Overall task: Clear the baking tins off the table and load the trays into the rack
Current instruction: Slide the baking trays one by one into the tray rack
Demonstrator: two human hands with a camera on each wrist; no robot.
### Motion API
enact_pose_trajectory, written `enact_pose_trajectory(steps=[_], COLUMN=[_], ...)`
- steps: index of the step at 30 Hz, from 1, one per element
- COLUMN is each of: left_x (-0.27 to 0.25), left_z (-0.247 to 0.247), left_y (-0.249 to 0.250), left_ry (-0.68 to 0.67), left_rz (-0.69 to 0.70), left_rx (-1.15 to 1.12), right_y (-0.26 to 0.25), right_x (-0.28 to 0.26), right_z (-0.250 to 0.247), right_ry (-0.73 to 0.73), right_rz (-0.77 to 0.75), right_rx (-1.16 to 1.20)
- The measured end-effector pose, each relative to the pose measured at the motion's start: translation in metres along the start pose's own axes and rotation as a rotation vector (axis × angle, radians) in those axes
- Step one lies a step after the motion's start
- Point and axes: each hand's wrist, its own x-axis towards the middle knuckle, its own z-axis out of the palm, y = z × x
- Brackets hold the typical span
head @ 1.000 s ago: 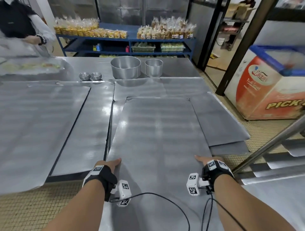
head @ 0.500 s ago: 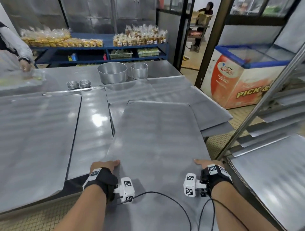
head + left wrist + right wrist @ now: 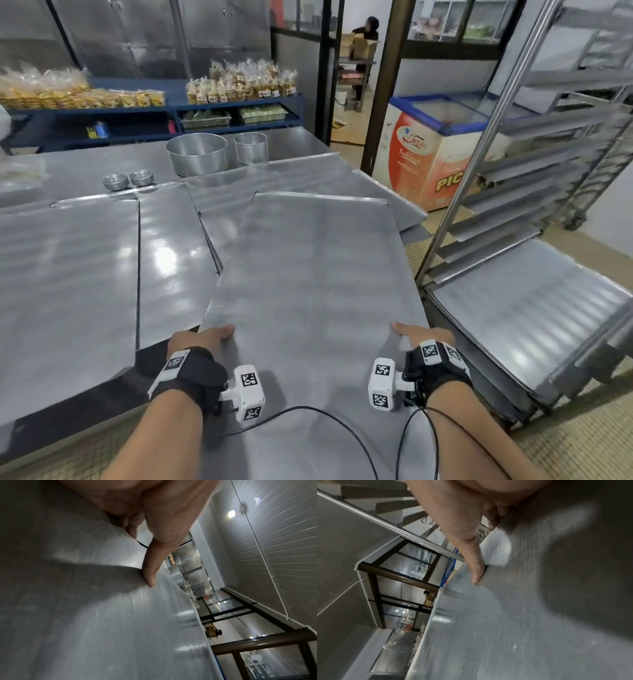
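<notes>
- The left hand (image 3: pixel 202 342) and right hand (image 3: pixel 423 337) each clamp a long edge of one tray (image 3: pixel 308 291), thumbs lying flat on its top face; in the wrist views a thumb presses the sheet while the other fingers curl under the edge.
- The tray is held out in front of the person, its far end over the table (image 3: pixel 171 274) and overlapping the trays lying there, its right edge close to the rack (image 3: pixel 507 192).
- On the table at least three more trays lie flat: one at the left (image 3: pixel 61 274) and two stacked at the far right (image 3: pixel 342 178); the exact count in the stack cannot be told.
- The rack's lowest visible level holds one tray (image 3: pixel 520 308); several empty runners rise above it.
- Farther back stand two round tins, a large one (image 3: pixel 196 154) and a small one (image 3: pixel 250 148), touching or nearly so.
- Left of them sit two small fluted moulds (image 3: pixel 128 179), side by side.
- Compared with a second ago, the tray has swung right, its far end now skewed toward the rack, which fills far more of the view; the tins and moulds have not moved.
</notes>
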Motion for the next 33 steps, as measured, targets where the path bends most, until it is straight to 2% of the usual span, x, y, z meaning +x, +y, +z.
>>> enact_pose_trajectory(steps=[2,9,13,19,25,33], left_x=[0.014,-0.014,-0.015,0.002,0.020,0.017], left_z=[-0.002,-0.029,-0.043,-0.063,-0.069,-0.052], left_y=[-0.013,-0.003,0.013,0.040,0.063,0.077], left_ry=[-0.018,-0.155,-0.175,-0.273,-0.419,-0.554], left_rz=[0.024,0.067,0.253,0.373,0.323,0.406], left_rx=[-0.039,-0.068,0.097,0.199,0.216,0.259], right_y=[0.011,0.035,0.044,0.060,0.079,0.102], right_x=[-0.014,-0.060,-0.087,-0.129,-0.170,-0.207], right_z=[-0.011,-0.028,-0.023,-0.003,0.018,0.022], right_ry=[0.004,0.088,0.167,0.285,0.400,0.555], right_rz=[-0.008,0.016,0.043,0.063,0.102,0.150], right_rx=[0.040,0.108,0.149,0.216,0.277,0.320])
